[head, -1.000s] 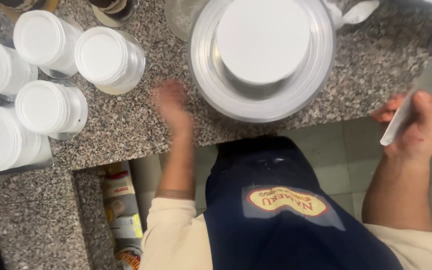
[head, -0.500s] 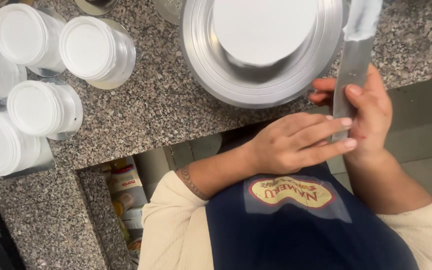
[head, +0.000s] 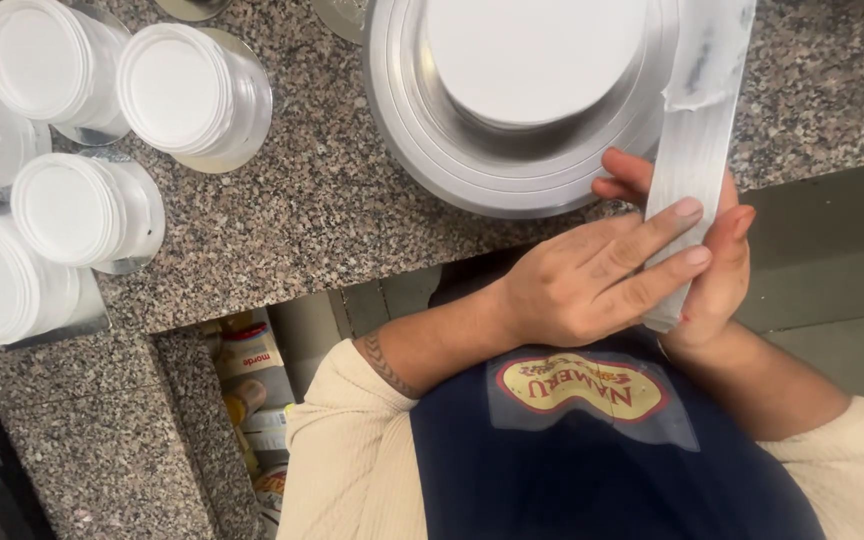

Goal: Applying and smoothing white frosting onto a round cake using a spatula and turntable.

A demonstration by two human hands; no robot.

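A white frosted round cake sits on a metal turntable at the counter's near edge. Just right of the turntable I hold a flat metal scraper upright, smeared with white cream near its top. My right hand grips its lower end from behind. My left hand lies across the front of the blade, with its fingers flat on the metal.
Several small white frosted cakes on silver boards stand on the speckled granite counter at the left. Packets and jars sit on a shelf below the counter. I wear a dark apron over a cream top.
My left hand came off the counter and over to the scraper, and now rests on its blade. The scraper was lifted from a slant to upright next to the turntable.
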